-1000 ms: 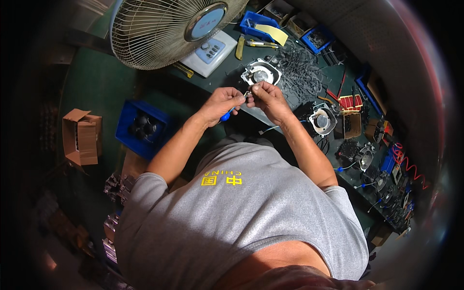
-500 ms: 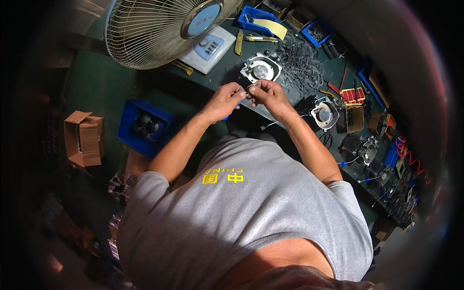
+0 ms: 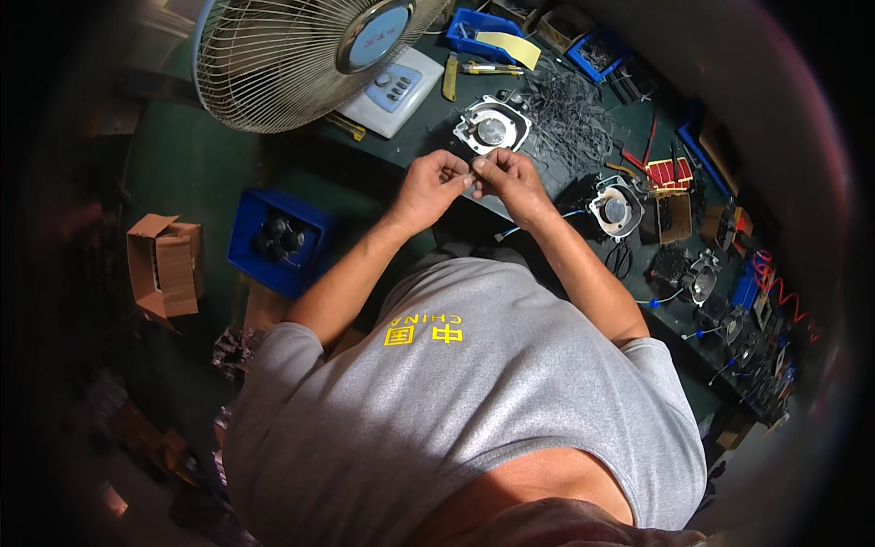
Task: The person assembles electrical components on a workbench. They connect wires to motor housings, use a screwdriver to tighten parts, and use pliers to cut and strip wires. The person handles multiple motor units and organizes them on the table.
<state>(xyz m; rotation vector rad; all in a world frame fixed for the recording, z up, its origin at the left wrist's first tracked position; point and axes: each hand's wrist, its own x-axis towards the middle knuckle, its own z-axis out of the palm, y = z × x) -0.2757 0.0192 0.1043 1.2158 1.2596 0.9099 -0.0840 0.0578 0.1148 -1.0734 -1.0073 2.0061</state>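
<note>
My left hand and my right hand meet at the front edge of the dark green workbench. Both have thumb and fingers pinched together, the tips nearly touching. Whatever sits between them is too small and too covered by the fingers to name. Just beyond the fingertips lies a silver metal motor housing with a round shiny centre. A second such housing with wires rests on the bench to the right of my right hand.
A large fan stands at the back left. Behind the nearer housing spreads a heap of dark thin strips. A yellow cutter knife lies near a blue bin. On the left are a blue crate and a cardboard box.
My fingers have shifted slightly around the pinch, with the left hand turning a little. A blue bit seen below my left hand before is out of sight now.
</note>
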